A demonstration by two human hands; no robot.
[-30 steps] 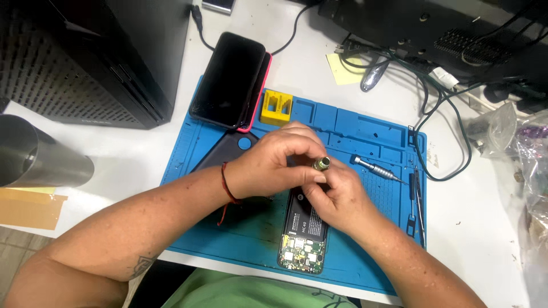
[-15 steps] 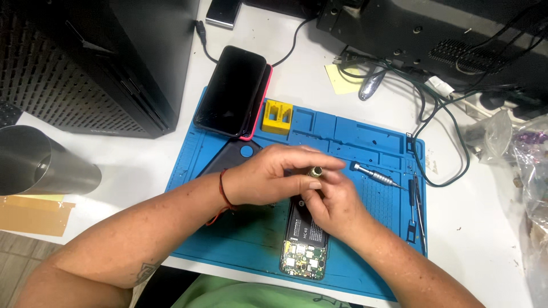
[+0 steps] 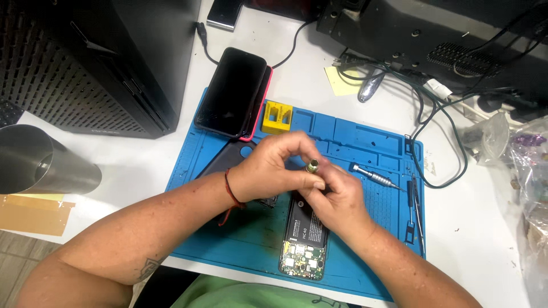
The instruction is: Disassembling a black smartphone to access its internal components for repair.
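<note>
An opened phone (image 3: 303,246) lies on the blue work mat (image 3: 365,142), its black battery and green circuit board showing. My right hand (image 3: 337,199) rests over the phone's upper end and grips a small screwdriver upright; only the tool's metal cap (image 3: 312,166) shows above the fingers. My left hand (image 3: 274,168), with a red cord at the wrist, curls around the same screwdriver from the left, fingertips at its top. The tip of the tool is hidden under both hands.
A second silver screwdriver (image 3: 374,176) and tweezers (image 3: 412,211) lie on the mat's right side. A yellow block (image 3: 277,117), a black phone on a pink case (image 3: 235,91), a black back cover (image 3: 225,161), a steel cylinder (image 3: 40,168), a computer case (image 3: 85,63) and cables (image 3: 434,114) surround the mat.
Both hands have stayed on the screwdriver over the phone; my fingers shifted slightly around the tool's top. The view has moved a little.
</note>
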